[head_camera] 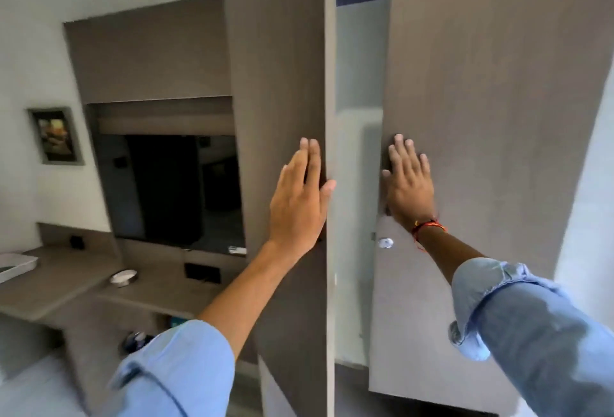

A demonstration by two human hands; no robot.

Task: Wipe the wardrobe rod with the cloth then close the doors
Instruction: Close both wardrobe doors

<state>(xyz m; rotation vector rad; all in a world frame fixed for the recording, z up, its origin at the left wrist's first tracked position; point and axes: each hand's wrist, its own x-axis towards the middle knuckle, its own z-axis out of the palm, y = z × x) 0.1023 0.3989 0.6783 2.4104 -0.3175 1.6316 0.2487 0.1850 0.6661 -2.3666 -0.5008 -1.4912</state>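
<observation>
Two tall grey-brown wardrobe doors stand nearly together, with a narrow gap between them showing the pale inside. My left hand (299, 197) lies flat, fingers straight, on the left door (279, 67) near its inner edge. My right hand (410, 180) presses flat on the right door (481, 84) by its inner edge. A small round silver knob (385, 243) sits on the right door below my wrist. The rod and the cloth are not visible. Neither hand holds anything.
To the left stand a dark TV screen (172, 187) in a grey wall unit, a desk surface (59, 283) with a white tray (16, 265) and a small dish (123, 277), and a framed picture (55, 135) on the wall.
</observation>
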